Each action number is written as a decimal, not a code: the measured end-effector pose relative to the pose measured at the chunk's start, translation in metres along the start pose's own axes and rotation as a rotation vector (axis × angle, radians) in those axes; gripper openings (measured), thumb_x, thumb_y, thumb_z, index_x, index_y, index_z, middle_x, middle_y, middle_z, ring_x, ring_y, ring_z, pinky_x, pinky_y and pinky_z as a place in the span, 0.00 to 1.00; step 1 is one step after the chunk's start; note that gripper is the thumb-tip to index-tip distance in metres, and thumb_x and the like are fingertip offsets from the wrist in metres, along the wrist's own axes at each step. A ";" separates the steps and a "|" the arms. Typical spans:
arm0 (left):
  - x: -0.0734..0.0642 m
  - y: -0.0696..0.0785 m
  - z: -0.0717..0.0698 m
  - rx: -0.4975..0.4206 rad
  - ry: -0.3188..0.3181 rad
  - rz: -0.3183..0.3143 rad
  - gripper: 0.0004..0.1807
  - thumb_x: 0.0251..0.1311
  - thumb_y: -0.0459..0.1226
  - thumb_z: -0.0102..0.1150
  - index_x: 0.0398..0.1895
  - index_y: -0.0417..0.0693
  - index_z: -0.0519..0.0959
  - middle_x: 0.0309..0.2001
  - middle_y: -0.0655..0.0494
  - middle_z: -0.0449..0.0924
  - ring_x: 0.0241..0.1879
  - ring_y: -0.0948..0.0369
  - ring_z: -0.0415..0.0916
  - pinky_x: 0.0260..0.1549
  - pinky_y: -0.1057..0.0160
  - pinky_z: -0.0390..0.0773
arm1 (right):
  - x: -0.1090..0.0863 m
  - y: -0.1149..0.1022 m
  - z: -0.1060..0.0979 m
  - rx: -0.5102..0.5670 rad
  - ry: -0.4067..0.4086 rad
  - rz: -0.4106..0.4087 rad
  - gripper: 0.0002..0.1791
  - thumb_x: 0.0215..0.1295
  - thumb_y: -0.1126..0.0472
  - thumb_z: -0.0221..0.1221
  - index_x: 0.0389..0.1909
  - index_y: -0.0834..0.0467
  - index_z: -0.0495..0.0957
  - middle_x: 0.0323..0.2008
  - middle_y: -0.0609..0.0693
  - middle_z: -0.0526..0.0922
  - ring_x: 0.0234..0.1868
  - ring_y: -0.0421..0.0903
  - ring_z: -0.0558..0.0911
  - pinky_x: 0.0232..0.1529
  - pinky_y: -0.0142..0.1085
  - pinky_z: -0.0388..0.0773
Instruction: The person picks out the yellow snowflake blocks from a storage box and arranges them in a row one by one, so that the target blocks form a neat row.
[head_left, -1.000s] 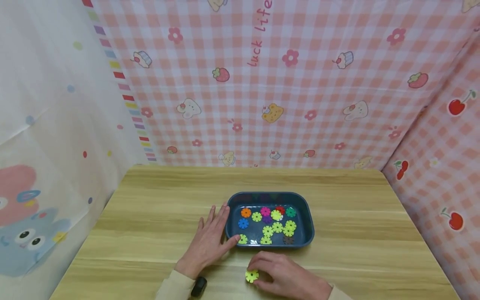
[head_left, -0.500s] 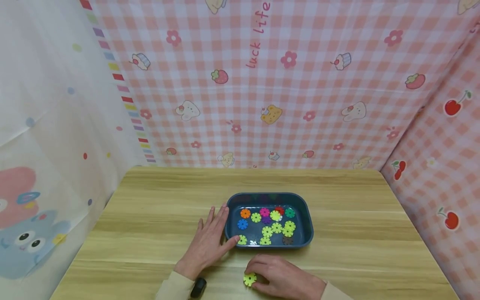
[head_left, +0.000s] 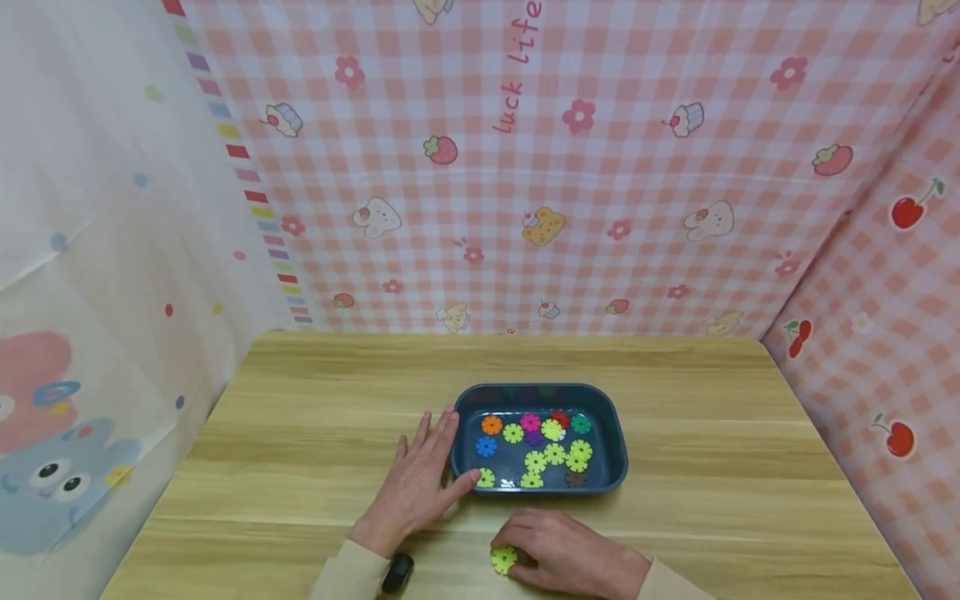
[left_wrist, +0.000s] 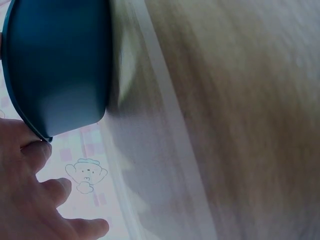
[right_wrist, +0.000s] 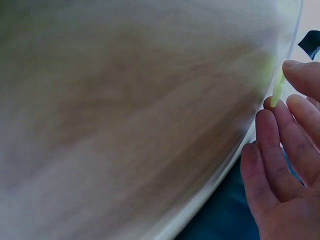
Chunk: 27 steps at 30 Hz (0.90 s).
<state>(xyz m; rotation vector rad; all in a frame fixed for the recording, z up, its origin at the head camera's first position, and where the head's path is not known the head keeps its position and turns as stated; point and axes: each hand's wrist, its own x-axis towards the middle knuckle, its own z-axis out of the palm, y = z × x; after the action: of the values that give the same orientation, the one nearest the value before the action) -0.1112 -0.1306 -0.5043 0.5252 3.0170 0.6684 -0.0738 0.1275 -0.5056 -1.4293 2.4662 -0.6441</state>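
Observation:
My right hand (head_left: 561,548) pinches a yellow-green notched snowflake disc (head_left: 503,560) between thumb and fingers, low over the table in front of the dark blue tray (head_left: 617,477). In the right wrist view the disc (right_wrist: 278,89) shows edge-on at the fingertips. My left hand (head_left: 417,482) rests against the tray's left side with straight fingers, its thumb at the near left corner. Several similar discs lie in the tray, many of them yellow-green, with an orange disc (head_left: 491,425), a blue disc (head_left: 486,447) and a dark green disc (head_left: 581,424) among them.
The wood-grain table (head_left: 337,392) spreads around the tray. A pink checked cloth (head_left: 480,192) hangs behind it, and patterned cloths stand at both sides. A black band (head_left: 397,573) sits by the left wrist.
My right hand has shifted slightly toward the near edge with the yellow-green disc still pinched. The left hand and the tray stay in place.

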 end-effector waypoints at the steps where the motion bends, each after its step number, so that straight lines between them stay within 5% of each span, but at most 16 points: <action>1: 0.000 0.000 0.000 0.001 0.000 0.000 0.51 0.70 0.66 0.51 0.84 0.46 0.51 0.84 0.51 0.46 0.82 0.43 0.41 0.73 0.29 0.48 | 0.000 0.000 0.000 -0.010 -0.001 -0.003 0.13 0.74 0.53 0.64 0.55 0.48 0.84 0.50 0.36 0.84 0.48 0.31 0.79 0.56 0.31 0.80; 7: 0.001 0.000 0.000 0.008 -0.007 -0.003 0.51 0.70 0.66 0.51 0.84 0.46 0.50 0.84 0.50 0.46 0.82 0.43 0.40 0.73 0.29 0.48 | 0.000 0.000 -0.001 -0.038 -0.005 -0.011 0.13 0.73 0.52 0.65 0.55 0.48 0.84 0.49 0.35 0.85 0.47 0.30 0.79 0.55 0.31 0.80; 15: 0.001 0.001 0.000 0.009 -0.011 -0.005 0.50 0.70 0.64 0.51 0.84 0.46 0.51 0.83 0.50 0.47 0.81 0.42 0.40 0.73 0.29 0.48 | -0.006 -0.006 -0.022 0.061 0.008 0.012 0.16 0.74 0.52 0.64 0.59 0.49 0.83 0.54 0.36 0.85 0.52 0.33 0.80 0.57 0.34 0.81; 27: 0.001 0.001 0.000 0.014 -0.002 -0.002 0.50 0.70 0.64 0.52 0.84 0.46 0.52 0.83 0.50 0.47 0.81 0.42 0.41 0.72 0.28 0.49 | -0.006 -0.002 -0.075 0.004 0.316 -0.043 0.12 0.69 0.56 0.69 0.51 0.50 0.86 0.49 0.41 0.87 0.50 0.37 0.84 0.53 0.36 0.84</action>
<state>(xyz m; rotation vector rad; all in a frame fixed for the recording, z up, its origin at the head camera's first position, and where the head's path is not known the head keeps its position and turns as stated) -0.1117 -0.1292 -0.5040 0.5235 3.0224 0.6464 -0.0988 0.1518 -0.4389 -1.4821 2.6689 -0.9492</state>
